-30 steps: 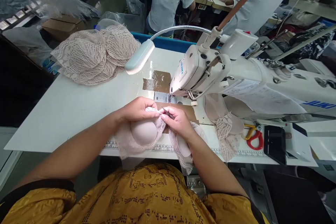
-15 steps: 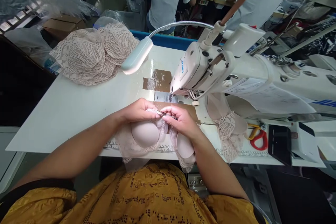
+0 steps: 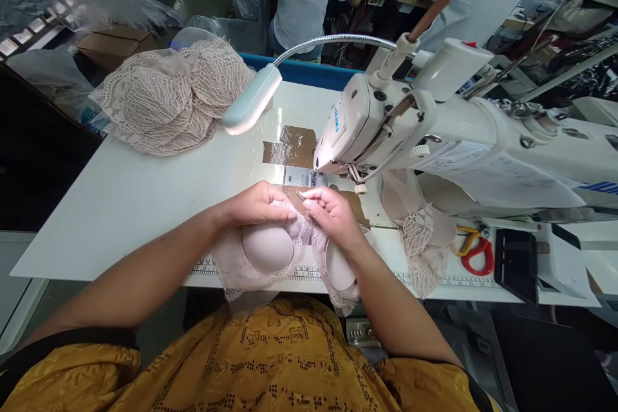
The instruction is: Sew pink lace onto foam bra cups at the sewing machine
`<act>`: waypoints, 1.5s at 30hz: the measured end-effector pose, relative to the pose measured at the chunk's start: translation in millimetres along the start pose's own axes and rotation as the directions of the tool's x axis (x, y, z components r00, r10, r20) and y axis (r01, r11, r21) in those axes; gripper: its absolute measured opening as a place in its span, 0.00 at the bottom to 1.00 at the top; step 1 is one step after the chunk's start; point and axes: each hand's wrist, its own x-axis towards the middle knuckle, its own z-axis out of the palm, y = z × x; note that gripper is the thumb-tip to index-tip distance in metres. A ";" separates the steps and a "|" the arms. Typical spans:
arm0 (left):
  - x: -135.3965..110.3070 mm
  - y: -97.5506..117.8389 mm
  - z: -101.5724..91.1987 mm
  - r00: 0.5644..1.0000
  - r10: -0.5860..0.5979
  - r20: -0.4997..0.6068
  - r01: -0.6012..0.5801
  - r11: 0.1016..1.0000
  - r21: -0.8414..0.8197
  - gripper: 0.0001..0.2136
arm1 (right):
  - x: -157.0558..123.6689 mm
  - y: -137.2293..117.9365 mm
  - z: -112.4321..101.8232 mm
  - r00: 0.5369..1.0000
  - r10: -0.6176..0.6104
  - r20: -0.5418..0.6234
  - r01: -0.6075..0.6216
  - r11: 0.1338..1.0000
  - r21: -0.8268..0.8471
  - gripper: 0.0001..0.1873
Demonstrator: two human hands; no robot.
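A pale pink lace bra (image 3: 267, 250) lies cups-up at the near edge of the white table (image 3: 120, 206). My left hand (image 3: 255, 204) is closed on the lace at the top of its left cup. My right hand (image 3: 333, 212) pinches the centre of the bra, with a thin metal tool, too small to name, between its fingers. Both hands sit just in front of the needle area of the white sewing machine (image 3: 410, 135).
A pile of lace bras (image 3: 168, 96) sits at the far left of the table. A gooseneck lamp (image 3: 251, 103) hangs over the middle. Another lace piece (image 3: 420, 232), red-handled scissors (image 3: 476, 256) and a black phone (image 3: 514, 257) lie to the right. People work at tables behind.
My hands have shifted slightly toward the machine, and my right fingers have turned the thin tool at the bra's centre. The bra stays in place.
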 end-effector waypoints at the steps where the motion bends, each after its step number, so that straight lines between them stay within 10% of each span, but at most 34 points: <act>1: 0.8 -0.4 0.4 1.000 0.009 -0.006 -0.009 1.000 0.010 0.12 | 0.4 0.4 0.7 0.999 0.031 0.014 -0.031 0.998 0.047 0.17; 10: -24.8 9.0 -39.3 0.976 -0.193 0.097 0.157 0.944 0.291 0.13 | 0.8 -7.4 -6.5 0.993 0.088 0.073 -0.070 0.973 -0.222 0.12; 15: -37.1 18.5 -49.8 0.995 -0.084 -0.062 0.099 0.953 0.288 0.12 | -1.6 -5.3 -6.6 0.920 0.134 0.368 -0.095 0.988 -0.122 0.17; 20: -30.6 16.8 -35.2 0.997 -0.017 -0.071 0.033 0.973 0.229 0.12 | 1.5 -2.5 1.0 0.983 0.108 0.152 -0.108 0.994 -0.006 0.16; 29: -15.4 9.4 -13.1 0.991 0.065 -0.116 -0.031 0.962 0.272 0.13 | -0.4 -7.3 6.9 0.994 -0.061 0.087 0.075 0.983 -0.167 0.10; 45: -13.4 6.5 -4.7 0.982 -0.103 -0.159 0.096 0.994 -0.054 0.10 | -4.7 1.3 -11.5 0.995 -0.012 0.103 0.015 1.000 -0.022 0.18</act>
